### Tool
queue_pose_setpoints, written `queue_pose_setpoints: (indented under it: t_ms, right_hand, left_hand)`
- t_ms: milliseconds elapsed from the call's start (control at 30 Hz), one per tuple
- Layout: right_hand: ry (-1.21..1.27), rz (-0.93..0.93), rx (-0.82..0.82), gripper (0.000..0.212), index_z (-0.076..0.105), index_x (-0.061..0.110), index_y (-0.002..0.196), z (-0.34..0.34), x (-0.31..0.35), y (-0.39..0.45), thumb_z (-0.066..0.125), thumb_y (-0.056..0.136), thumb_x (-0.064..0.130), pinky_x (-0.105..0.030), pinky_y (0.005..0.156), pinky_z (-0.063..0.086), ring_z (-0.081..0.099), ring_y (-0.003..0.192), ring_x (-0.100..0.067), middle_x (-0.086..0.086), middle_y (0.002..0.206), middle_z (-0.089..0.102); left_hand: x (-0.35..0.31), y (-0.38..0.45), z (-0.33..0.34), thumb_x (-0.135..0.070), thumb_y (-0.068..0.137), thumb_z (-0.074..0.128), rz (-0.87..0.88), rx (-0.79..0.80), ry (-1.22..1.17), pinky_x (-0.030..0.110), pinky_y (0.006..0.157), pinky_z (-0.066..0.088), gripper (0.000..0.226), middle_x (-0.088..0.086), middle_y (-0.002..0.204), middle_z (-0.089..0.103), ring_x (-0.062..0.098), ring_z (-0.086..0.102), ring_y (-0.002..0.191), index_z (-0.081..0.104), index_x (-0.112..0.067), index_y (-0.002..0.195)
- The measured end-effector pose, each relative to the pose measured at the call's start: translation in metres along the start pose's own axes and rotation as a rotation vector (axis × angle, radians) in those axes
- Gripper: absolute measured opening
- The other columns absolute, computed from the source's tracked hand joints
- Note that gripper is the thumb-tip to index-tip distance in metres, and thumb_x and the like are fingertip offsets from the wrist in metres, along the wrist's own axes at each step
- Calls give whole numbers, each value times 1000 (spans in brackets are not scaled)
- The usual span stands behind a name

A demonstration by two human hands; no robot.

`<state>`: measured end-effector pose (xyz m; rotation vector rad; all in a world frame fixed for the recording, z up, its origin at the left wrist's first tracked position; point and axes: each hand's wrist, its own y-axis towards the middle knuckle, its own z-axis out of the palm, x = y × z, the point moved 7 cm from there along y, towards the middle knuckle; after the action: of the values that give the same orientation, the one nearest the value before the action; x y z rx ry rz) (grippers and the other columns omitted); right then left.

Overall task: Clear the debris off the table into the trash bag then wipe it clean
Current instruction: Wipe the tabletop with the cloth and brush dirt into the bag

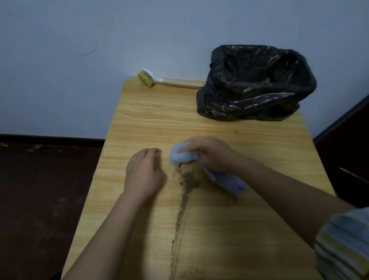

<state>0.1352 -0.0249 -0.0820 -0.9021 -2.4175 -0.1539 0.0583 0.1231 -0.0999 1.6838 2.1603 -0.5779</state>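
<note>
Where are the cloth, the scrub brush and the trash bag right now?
cloth [181, 156], head view: on the bunched pale end in front of the right hand's fingers.
scrub brush [145, 78], head view: on the bristle head at the table's far edge.
trash bag [240, 106], head view: on its crumpled black front wall.

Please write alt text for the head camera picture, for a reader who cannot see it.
A person's right hand grips a pale blue cloth on a wooden table, beside a line of brown dirt; the left hand rests loosely curled nearby. A black trash bag and a brush sit at the far end.
</note>
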Motion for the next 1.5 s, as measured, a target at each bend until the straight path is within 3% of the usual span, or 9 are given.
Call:
queue_pose_setpoints:
  t_ms: [100,333,533,700,767,867,1067,1300,1500]
  right_hand:
    - [-53,201,-211,40,64,13,125,-36,-43,-14,55,89,-1,-31,96,40,52,121,-26,-8,132,58]
    - [-313,672,-233,43,57,20,131,-46,-134,-52,48,92,7,-40,90,42,46,114,-36,-14,127,51]
    - [-255,402,-160,47,53,25,133,-1,-74,-21,50,90,7,-38,86,39,38,112,-29,-9,123,43]
    - [-303,163,-10,52,48,24,139,30,-27,-19,53,89,10,-33,71,33,37,104,-27,-9,116,41]
    - [-288,74,31,49,49,23,138,40,-12,-23,55,90,11,-32,71,29,36,101,-25,-9,114,42]
    - [-203,10,95,48,54,24,136,41,1,-31,55,91,8,-37,79,37,37,103,-25,-9,114,45]
    - [-85,253,-204,43,60,20,131,-23,-31,-74,52,92,3,-37,86,39,42,108,-29,-13,114,51]
    - [-147,463,-295,35,62,14,127,-59,-75,-154,51,96,5,-41,89,38,45,107,-37,-20,113,55]
    - [-188,678,-338,33,59,7,129,-39,-105,-192,49,99,12,-38,87,39,48,110,-37,-22,121,55]
  left_hand:
    - [-1,3,6,-8,83,51,7,25,80,36,107,31,55,8,138,47,27,40,128,46,-12,138]
    - [-3,9,6,-16,85,49,-18,29,275,45,109,23,49,4,132,51,29,47,120,46,-20,133]
    - [-5,10,10,-20,87,48,8,46,380,46,112,22,49,4,130,51,29,47,119,43,-22,135]
    - [-4,10,12,-23,88,49,7,54,381,46,112,20,50,4,132,49,30,46,120,42,-22,137]
    - [-5,10,12,-22,88,47,3,51,373,46,111,21,49,5,131,50,30,46,120,43,-21,136]
    - [-6,9,11,-21,88,47,-13,60,376,45,111,22,49,5,133,48,30,45,121,42,-20,137]
    - [-10,8,8,-20,86,48,-37,51,376,44,106,25,49,9,132,50,32,46,120,43,-17,135]
    - [-23,-6,9,-12,83,55,34,-47,239,47,113,20,57,10,149,34,29,28,137,41,-14,139]
    - [-45,-27,19,-7,82,55,117,2,160,43,115,18,62,11,154,25,28,17,143,38,-13,141]
